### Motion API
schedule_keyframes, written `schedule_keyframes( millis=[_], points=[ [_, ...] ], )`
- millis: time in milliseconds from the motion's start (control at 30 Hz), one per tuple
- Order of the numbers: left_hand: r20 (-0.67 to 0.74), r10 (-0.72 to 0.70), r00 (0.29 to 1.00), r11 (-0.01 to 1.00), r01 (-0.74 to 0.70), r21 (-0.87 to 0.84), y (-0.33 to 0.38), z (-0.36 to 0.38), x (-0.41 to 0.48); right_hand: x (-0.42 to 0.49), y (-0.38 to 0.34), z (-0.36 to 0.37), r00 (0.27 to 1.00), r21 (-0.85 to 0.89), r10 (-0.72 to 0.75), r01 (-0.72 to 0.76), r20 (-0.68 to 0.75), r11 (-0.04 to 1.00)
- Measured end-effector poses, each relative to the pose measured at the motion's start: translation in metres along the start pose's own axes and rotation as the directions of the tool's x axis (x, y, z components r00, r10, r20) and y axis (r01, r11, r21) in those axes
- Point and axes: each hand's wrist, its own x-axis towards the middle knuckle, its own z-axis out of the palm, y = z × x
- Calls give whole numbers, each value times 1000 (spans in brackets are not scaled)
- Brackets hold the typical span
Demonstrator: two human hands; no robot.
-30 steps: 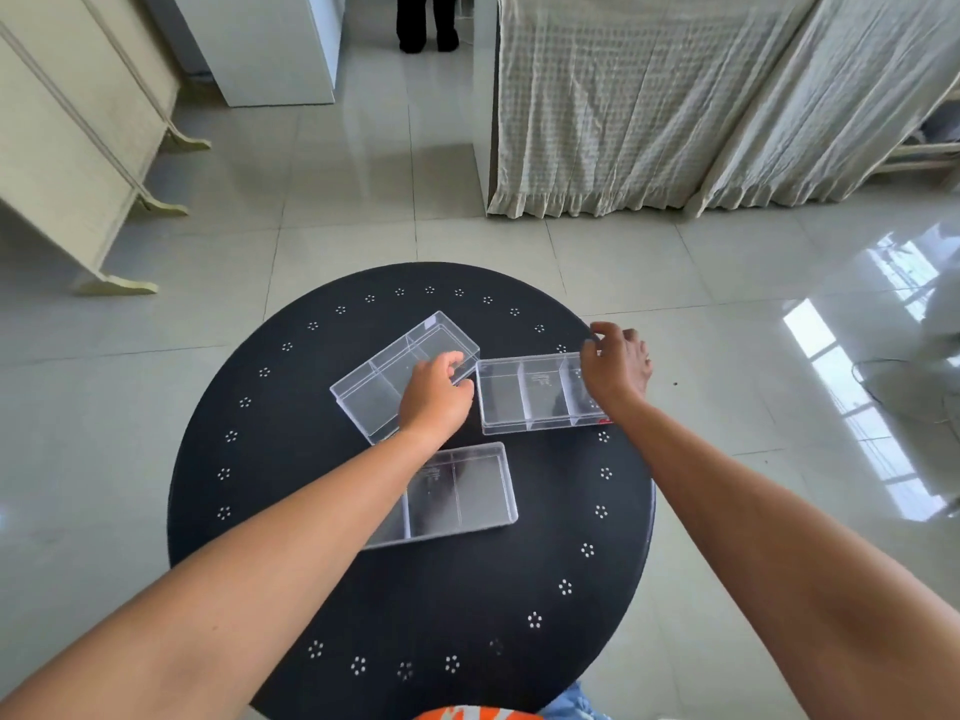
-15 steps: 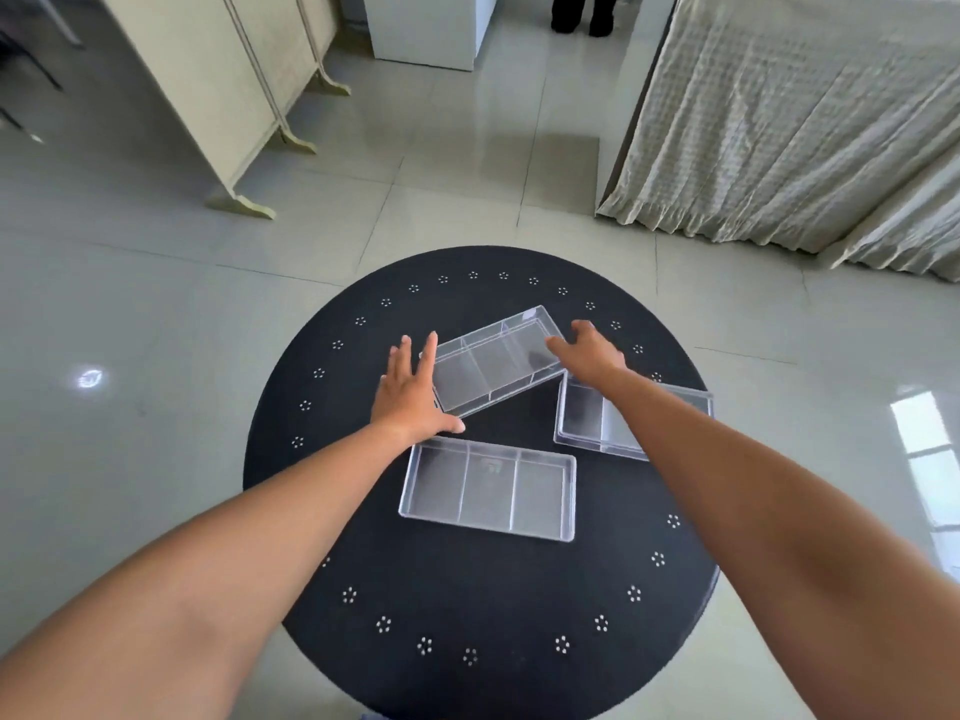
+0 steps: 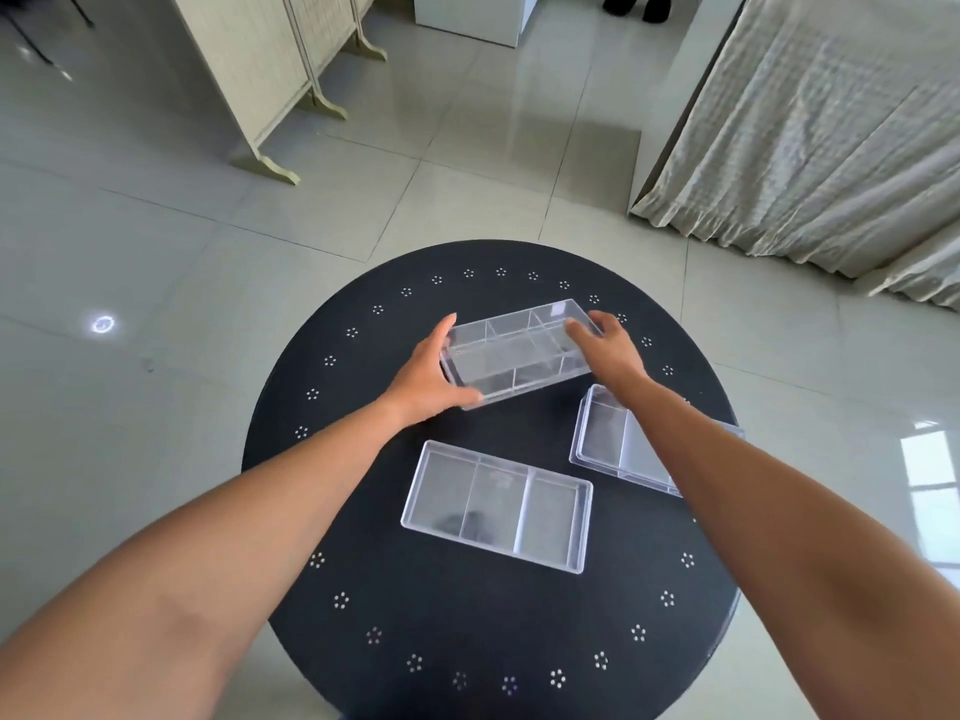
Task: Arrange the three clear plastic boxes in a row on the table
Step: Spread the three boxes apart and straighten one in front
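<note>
Three boxes (image 3: pixel 497 505) on table (image 3: pixel 467 626)

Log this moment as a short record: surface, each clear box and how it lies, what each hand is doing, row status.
surface: round black table with small flower marks near its rim
far box: far box held at its short ends, tilted, three compartments
near box: near box flat on the table, three compartments, untouched
right box: right box flat, partly hidden by the right forearm
left hand: left hand grips the far box's left end
right hand: right hand grips its right end
row status: not yet a row; the boxes lie at differing angles
</note>
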Motion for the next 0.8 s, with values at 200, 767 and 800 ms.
schedule_keyframes(
  millis=[200,767,800],
  points=[
    [50,-131,990,906,140,-400,27,-31,24,10,-14,-7,994,262,-84,62,73,963],
    [116,-369,922,821,382,-424,39,-63,43,26,-19,-11,978,190,-185,163,101,968],
    [113,-361,926,829,374,-417,41,-62,43,26,-19,-10,983,202,-160,139,94,970]
  ],
)
